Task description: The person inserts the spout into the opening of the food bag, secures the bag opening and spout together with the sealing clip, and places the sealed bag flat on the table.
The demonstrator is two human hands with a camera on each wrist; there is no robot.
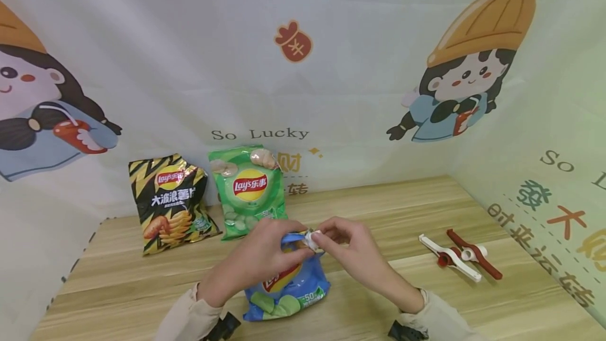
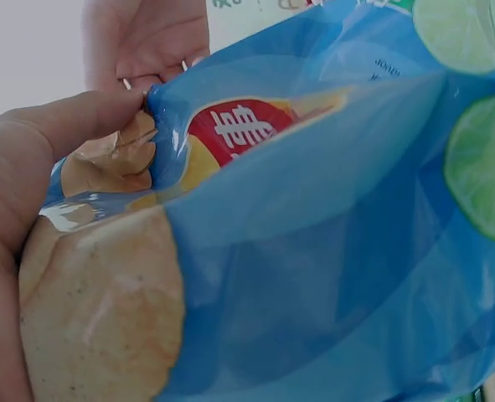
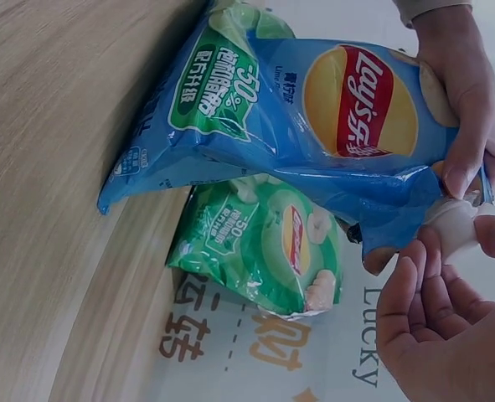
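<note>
A blue Lay's chip bag (image 1: 287, 291) stands on the table in front of me, its top gathered and creased. My left hand (image 1: 267, 251) grips the bag near its top; in the left wrist view, the thumb (image 2: 88, 117) presses on the blue film. With my right hand (image 1: 347, 243) I pinch a small white cap-like piece (image 3: 452, 224) between thumb and fingers, right at the gathered top of the bag. The left fingers touch or nearly touch this piece. Its exact kind, and how it joins the bag, cannot be told.
Behind stand a green Lay's bag (image 1: 251, 193) and a black-and-yellow Lay's bag (image 1: 170, 204) against the printed cloth (image 1: 350, 93). To the right on the wooden table (image 1: 379, 299) lie a white bag clip (image 1: 450, 258) with a red round part and a red bag clip (image 1: 490, 266) with a white one.
</note>
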